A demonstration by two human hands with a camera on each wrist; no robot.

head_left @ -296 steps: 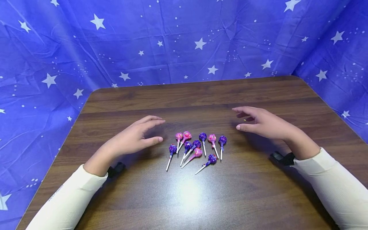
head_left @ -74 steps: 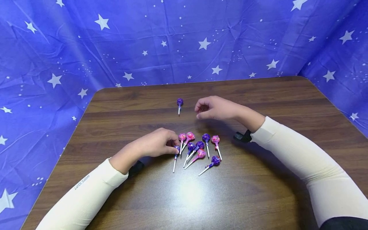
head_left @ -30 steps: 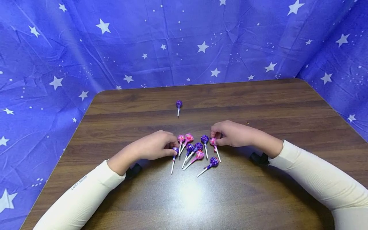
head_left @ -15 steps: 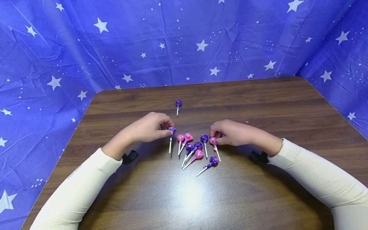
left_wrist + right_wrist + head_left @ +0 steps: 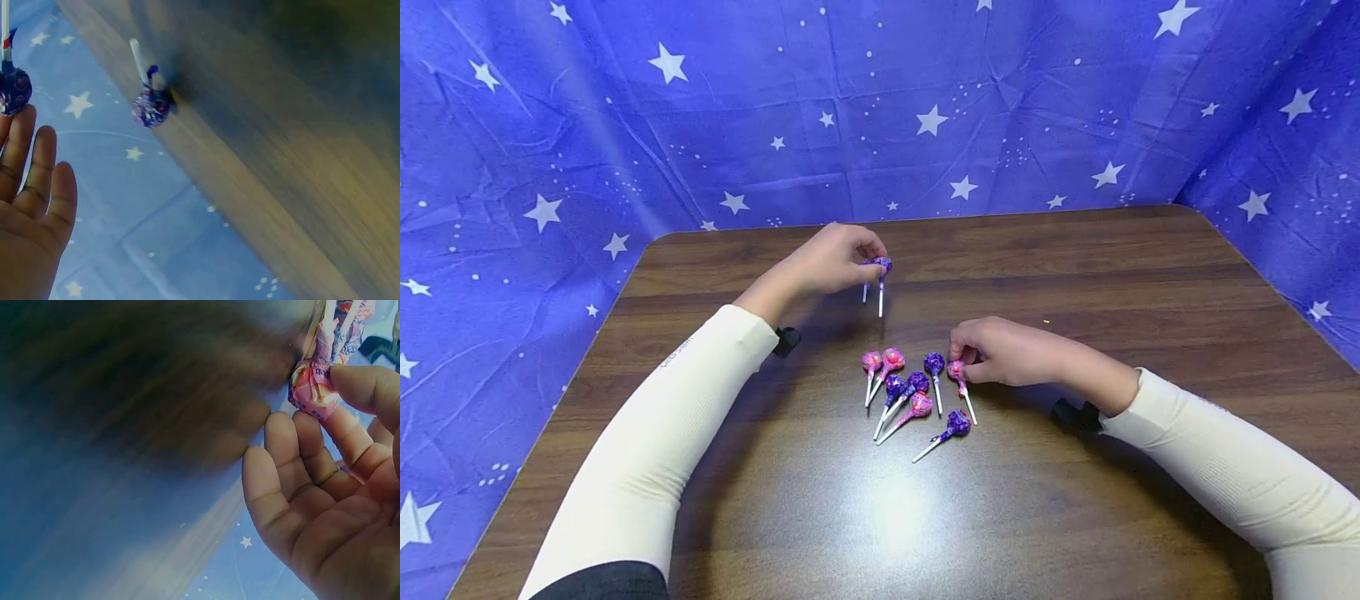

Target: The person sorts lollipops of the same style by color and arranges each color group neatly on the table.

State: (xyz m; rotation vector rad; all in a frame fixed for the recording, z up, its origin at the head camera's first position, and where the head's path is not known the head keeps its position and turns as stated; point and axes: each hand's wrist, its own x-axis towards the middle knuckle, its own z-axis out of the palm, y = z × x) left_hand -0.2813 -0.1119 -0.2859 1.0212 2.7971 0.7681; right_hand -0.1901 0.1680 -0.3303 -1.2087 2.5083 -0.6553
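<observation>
At the far side of the table, my left hand point(image 5: 838, 258) pinches a purple-wrapped lollipop point(image 5: 882, 266) by its head, stick hanging down. Right behind it, partly hidden by the fingers, is another purple lollipop point(image 5: 152, 107), which lies on the table in the left wrist view. My right hand point(image 5: 1011, 352) pinches the head of a pink lollipop point(image 5: 957, 371) at the right of the group; its stick points toward me. Just left of that hand lies a purple lollipop point(image 5: 934, 363). The right wrist view shows the pink wrapper point(image 5: 312, 394) between thumb and finger.
Several more lollipops lie mid-table: pink ones point(image 5: 892, 359) at the back left, a pink one point(image 5: 920, 405) lower down, and a purple one point(image 5: 957, 422) nearest me. The brown wooden table point(image 5: 1075, 517) meets a blue star-patterned cloth point(image 5: 880, 108) behind.
My left hand took a purple lollipop from the group's left end and carried it up and rightward beside the far purple one. My right hand came down to the pink lollipop and stays there.
</observation>
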